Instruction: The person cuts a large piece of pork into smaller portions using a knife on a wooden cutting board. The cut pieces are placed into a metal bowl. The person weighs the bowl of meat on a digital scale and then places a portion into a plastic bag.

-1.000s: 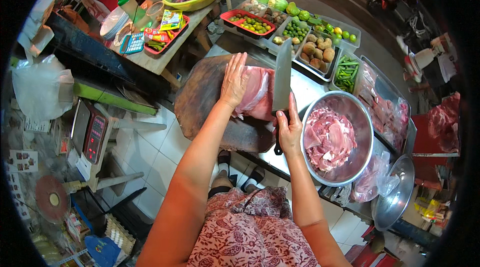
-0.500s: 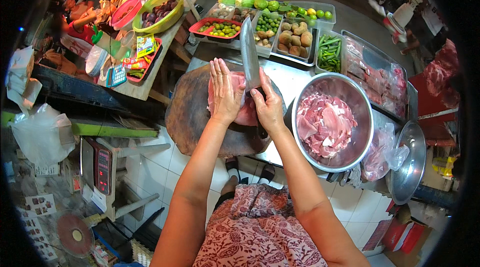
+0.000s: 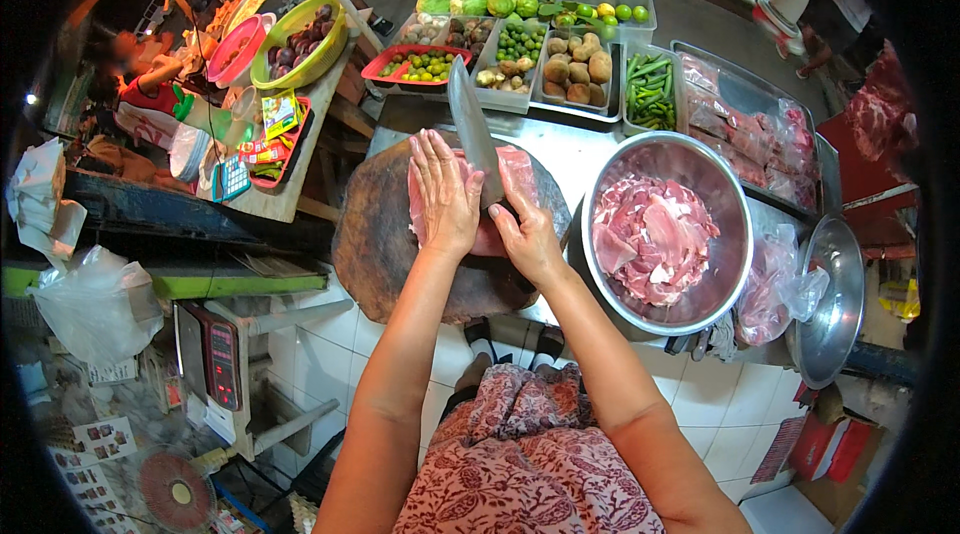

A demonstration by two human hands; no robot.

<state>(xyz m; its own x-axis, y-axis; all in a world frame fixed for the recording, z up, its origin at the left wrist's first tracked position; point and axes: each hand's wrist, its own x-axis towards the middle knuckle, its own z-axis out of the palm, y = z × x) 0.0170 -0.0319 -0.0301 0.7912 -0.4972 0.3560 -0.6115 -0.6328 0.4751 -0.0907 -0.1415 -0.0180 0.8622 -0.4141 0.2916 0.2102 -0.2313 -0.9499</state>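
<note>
A slab of raw pink meat [image 3: 518,172] lies on a thick round wooden chopping block [image 3: 368,234]. My left hand [image 3: 447,196] rests flat on the meat, its fingers stretched out and pointing away from me. In my right hand [image 3: 530,239] is a large knife [image 3: 472,116], held where the blade meets the handle. The broad blade points away from me and leans left, close beside my left fingers. Most of the handle is hidden under my right hand. To the right of the block stands a steel bowl [image 3: 735,224] with a heap of sliced raw meat [image 3: 655,239].
Behind the block sit trays of limes, potatoes and a box of green chillies [image 3: 652,89]. Packed meat fills a tray [image 3: 828,149] at the right. A metal lid or pan [image 3: 835,299] leans near the bowl. A digital scale [image 3: 215,359] stands at the left.
The knife's tip has swung left and the blade leans further that way. My left hand stays flat on the meat. The whole view has shifted slightly.
</note>
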